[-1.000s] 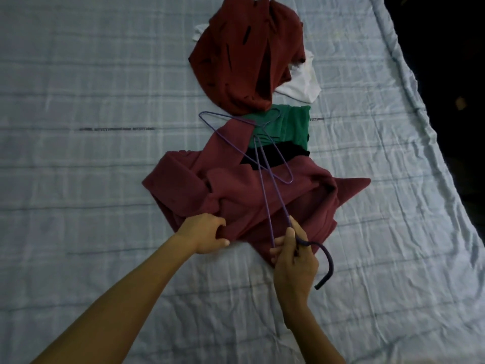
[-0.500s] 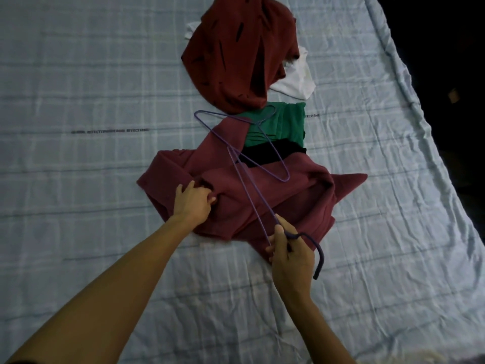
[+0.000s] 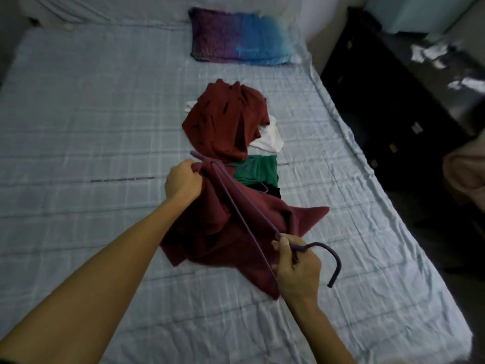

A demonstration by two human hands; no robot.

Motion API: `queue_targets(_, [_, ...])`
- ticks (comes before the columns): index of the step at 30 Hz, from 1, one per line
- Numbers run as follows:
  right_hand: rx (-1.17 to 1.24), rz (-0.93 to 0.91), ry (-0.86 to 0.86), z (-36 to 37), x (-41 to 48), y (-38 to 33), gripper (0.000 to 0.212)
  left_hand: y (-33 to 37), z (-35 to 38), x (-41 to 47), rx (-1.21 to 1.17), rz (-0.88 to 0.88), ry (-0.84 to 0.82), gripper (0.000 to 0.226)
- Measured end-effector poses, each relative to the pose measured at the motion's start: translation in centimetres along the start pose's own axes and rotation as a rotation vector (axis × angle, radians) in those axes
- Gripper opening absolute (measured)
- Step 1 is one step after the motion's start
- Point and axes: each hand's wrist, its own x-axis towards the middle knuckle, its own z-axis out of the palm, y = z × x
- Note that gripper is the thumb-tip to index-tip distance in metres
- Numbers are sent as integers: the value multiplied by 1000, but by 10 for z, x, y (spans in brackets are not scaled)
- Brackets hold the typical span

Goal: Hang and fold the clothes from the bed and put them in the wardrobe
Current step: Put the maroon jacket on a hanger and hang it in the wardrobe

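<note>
On the bed (image 3: 78, 127), the left hand (image 3: 182, 181) bunches a maroon shirt (image 3: 223, 232) over 1 end of the hanger (image 3: 237, 206); the right hand (image 3: 296, 269) clasps the hook's neck. Seating that shoulder squarely should stop slippage. The shirt is soft, creased, half-lifted.

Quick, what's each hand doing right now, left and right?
Left hand: closed, gripping the maroon garment near the far corner of the hanger.
Right hand: closed, holding the hanger at the base of its hook.
</note>
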Motion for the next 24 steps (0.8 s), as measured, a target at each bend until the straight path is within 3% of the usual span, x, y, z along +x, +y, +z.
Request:
queue_targets(8, [-2,-218,59,-53,-28,-65,28,68,-83,-36,-57,152,75,27])
queue_targets(14, [-60,-201,69,-71,-44,-88,16,84,-136,-56,-71,241,136,31])
queue_targets(24, [-55,-24,78,-31,-40,-129,23,97,-163,-110,-133,487,134,25])
